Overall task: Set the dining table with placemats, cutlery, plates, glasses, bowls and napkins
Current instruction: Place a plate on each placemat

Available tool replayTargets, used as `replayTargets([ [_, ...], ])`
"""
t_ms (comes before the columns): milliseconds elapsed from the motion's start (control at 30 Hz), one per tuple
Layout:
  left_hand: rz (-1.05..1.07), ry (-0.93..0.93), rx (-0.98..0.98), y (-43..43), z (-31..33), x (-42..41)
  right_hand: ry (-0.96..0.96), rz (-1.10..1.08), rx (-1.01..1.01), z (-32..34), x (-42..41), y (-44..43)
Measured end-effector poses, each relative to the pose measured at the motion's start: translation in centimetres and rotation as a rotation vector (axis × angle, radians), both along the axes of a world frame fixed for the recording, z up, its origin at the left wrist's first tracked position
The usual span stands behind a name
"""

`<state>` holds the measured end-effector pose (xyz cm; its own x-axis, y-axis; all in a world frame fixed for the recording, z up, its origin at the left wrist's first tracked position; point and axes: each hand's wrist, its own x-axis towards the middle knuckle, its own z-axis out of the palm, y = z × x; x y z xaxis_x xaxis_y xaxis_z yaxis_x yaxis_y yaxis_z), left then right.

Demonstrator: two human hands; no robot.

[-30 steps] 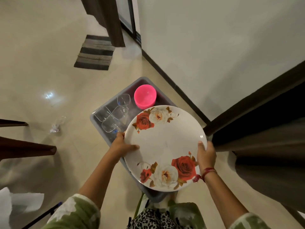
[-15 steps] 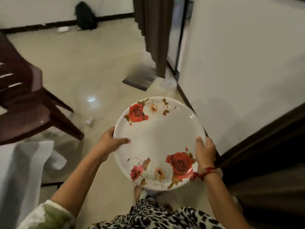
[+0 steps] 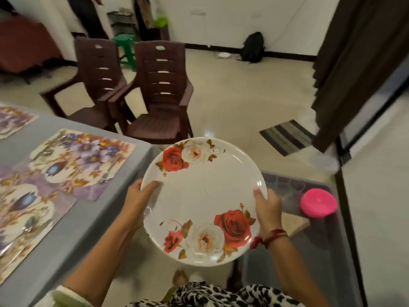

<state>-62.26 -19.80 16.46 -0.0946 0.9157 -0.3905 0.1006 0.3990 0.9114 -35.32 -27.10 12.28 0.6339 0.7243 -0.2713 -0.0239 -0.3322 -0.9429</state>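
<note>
I hold a white plate [image 3: 203,196] printed with red and white roses, level in front of me. My left hand [image 3: 138,202] grips its left rim and my right hand [image 3: 269,207] grips its right rim. More plates may be stacked under it; I cannot tell. The plate hangs over the floor just right of the grey-clothed dining table [image 3: 93,218]. Floral placemats [image 3: 81,160] lie on the table, with cutlery [image 3: 28,224] on the nearest one at the left.
Two dark brown plastic chairs [image 3: 155,96] stand beyond the table's far corner. At my right, low down, is a grey bin [image 3: 327,251] with a pink cup [image 3: 318,202] in it. A striped mat [image 3: 285,136], a dark curtain [image 3: 354,63] and a black bag [image 3: 253,47] lie farther off.
I have turned left with the plate in both hands, away from the bin. The table with its placemats has come into view on my left, and the bin now lies at my right.
</note>
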Motion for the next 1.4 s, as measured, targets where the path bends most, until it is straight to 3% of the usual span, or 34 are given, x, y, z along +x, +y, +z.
replayTargets([
  [167, 0.303, -0.202, 0.044, 1.9, 0.4, -5.7, 0.096, 0.191, -0.037, 0.2, -5.2, 5.8],
  [533, 0.508, -0.136, 0.038, 9.7, 0.0, -17.4, 0.193, 0.389, -0.059, 1.2, -16.2, 19.8],
  [667, 0.594, -0.195, 0.037, 11.0, -0.2, -19.6, 0.193, 0.47, -0.044, 2.1, -18.5, 23.3],
  [1033, 0.758, -0.316, 0.107, 15.9, -1.3, -19.4, 0.19, 0.598, -0.107, 1.4, -19.4, 32.5],
  [1400, 0.952, -0.163, 0.066, 30.3, -2.3, -11.3, 0.106, 0.747, -0.072, 0.7, -14.5, 51.4],
])
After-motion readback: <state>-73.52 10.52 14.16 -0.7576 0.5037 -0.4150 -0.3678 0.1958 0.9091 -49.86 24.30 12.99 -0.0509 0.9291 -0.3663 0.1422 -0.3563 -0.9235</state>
